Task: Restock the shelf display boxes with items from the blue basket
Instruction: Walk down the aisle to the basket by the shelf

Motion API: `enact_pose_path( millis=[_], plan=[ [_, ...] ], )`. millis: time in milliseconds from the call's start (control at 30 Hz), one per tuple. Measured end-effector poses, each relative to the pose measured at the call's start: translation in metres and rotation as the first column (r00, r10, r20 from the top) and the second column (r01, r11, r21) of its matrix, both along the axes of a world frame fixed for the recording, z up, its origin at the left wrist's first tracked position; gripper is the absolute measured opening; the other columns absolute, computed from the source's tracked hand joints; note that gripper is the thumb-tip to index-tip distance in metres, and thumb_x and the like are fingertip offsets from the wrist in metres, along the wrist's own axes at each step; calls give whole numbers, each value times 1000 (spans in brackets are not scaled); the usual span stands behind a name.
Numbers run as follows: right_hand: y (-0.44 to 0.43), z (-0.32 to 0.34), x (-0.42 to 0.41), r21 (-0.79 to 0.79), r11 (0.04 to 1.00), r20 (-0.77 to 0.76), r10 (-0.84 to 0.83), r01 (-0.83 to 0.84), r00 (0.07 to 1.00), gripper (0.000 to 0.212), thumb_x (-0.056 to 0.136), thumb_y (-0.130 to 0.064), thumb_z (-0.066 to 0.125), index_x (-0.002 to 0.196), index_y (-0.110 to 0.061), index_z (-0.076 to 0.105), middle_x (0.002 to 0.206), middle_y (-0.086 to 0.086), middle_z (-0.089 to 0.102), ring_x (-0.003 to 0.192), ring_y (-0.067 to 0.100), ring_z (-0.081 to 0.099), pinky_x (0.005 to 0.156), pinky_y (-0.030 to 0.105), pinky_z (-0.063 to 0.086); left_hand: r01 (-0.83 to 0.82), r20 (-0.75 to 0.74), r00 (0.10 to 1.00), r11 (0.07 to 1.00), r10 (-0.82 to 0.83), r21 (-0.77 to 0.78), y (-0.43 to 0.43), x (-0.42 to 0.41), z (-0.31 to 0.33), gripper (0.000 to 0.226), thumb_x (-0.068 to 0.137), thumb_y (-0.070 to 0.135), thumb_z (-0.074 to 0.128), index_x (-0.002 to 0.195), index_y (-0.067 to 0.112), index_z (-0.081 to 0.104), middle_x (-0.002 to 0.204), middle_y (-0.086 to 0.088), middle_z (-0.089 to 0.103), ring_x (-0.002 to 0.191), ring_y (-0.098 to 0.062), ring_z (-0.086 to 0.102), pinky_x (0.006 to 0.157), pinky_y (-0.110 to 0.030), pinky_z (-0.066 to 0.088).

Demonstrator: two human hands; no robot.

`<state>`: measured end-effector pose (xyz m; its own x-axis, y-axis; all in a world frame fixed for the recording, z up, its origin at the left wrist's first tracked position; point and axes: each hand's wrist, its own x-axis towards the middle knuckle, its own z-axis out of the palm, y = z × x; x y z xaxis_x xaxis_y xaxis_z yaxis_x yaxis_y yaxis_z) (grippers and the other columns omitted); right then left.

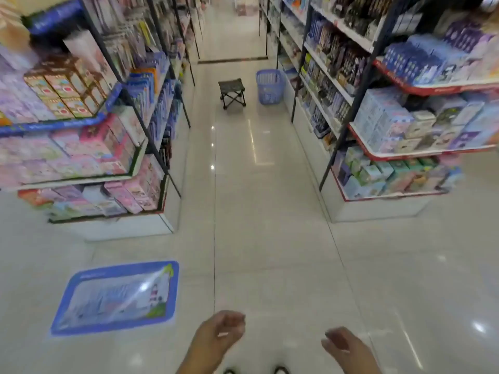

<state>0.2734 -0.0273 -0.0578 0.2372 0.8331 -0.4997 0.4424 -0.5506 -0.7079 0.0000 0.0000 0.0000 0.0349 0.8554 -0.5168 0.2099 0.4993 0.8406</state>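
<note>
Low over the floor, left hand (222, 330) and right hand (341, 344) hang loosely curled.

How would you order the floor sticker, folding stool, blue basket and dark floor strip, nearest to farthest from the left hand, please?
1. floor sticker, on the floor just left of the left hand.
2. folding stool and blue basket, side by side down the aisle: too close to call.
3. dark floor strip, across the aisle beyond both.

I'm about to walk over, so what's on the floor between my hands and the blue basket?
Head view: only bare floor tiles from the left hand and right hand to the blue basket. The folding stool stands beside it, off that line.
</note>
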Motion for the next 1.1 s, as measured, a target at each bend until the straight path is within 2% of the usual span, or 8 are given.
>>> enact_pose_path(
  millis=[67,133,300,433,533,800,1000,1100],
  plan=[
    [28,3,-21,41,998,-19,52,-51,998,15,78,-16,75,90,-19,67,90,-4,69,92,14,67,67,4,44,-25,8,1000,999,25,22,19,-13,2,16,81,-5,69,91,7,70,89,-7,74,82,-13,67,71,-11,50],
    [56,17,-34,71,983,-27,172,-169,985,16,82,-26,72,95,-28,62,95,-15,65,91,1,63,72,6,44,-65,8,998,995,64,75,35,-22,4,16,81,-2,70,91,10,71,89,-5,75,85,-13,69,72,-12,51],
    [121,44,-62,227,945,-67,256,-235,964,18,84,-32,69,99,-35,60,100,-22,63,96,-10,56,82,6,44,-112,41,993,987,108,113,73,-39,4,19,81,0,69,95,14,70,93,0,75,88,-7,69,73,-10,51],
    [173,45,-76,243,952,-95,211,-183,973,19,84,-30,69,101,-33,61,101,-20,64,97,-9,56,84,9,45,-99,55,994,986,92,135,137,-52,3,21,82,1,69,97,16,69,93,3,75,88,-5,69,72,-7,49],
    [204,44,-76,222,967,-89,143,-121,986,18,84,-30,69,99,-34,62,101,-19,64,95,-9,57,84,12,47,-39,45,998,988,33,152,193,-59,9,20,83,3,69,98,16,69,95,1,74,89,-5,68,75,-10,51],
    [287,35,-48,163,987,-48,1,7,999,15,83,-25,70,93,-33,61,98,-14,67,93,-2,61,76,10,45,37,59,997,988,-46,152,322,-48,18,20,82,4,70,97,18,69,94,2,74,88,-6,68,74,-12,51],
    [401,27,-32,179,984,-69,15,-2,998,16,82,-27,71,93,-34,62,96,-14,67,92,-3,62,82,17,49,11,24,1000,988,-15,153,419,-35,7,20,82,5,71,96,19,70,95,4,75,89,-7,69,75,-11,51],
    [473,34,-34,207,976,-92,86,-66,992,17,83,-29,70,97,-34,61,99,-17,66,93,-3,61,82,14,47,-37,8,999,987,36,157,466,-34,7,20,82,5,71,96,19,71,95,3,75,91,-9,69,77,-13,52]
  ],
)
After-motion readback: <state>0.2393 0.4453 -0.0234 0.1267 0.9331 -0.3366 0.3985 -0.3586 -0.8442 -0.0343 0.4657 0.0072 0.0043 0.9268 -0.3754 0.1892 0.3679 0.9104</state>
